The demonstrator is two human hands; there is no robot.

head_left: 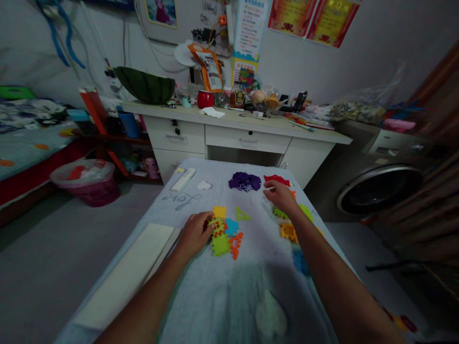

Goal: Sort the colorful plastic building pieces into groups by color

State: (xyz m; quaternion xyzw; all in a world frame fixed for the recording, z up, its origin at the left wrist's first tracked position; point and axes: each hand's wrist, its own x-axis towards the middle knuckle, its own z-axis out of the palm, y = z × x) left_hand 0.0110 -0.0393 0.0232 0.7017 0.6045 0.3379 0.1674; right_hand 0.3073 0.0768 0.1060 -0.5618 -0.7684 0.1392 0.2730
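My left hand [195, 233] rests on the grey cloth-covered table [215, 296], its fingers curled against a joined cluster of plastic puzzle pieces [225, 235] in yellow, blue, green and orange. A lone green triangle piece [243, 215] lies just beyond the cluster. My right hand [281, 196] reaches further out, palm down with fingers bent over loose pieces beside a red pile [277, 179]. A purple pile [245, 181] sits to its left. Green [306, 211], orange [288, 231] and blue [299, 262] pieces lie along my right forearm.
A white flat box [129, 272] lies at the table's left edge, and a white stick-shaped box [184, 179] further out. Behind stand a cluttered white desk [247, 138] with a half watermelon [145, 86], a washing machine [380, 191] to the right, and a pink bin [86, 181] to the left.
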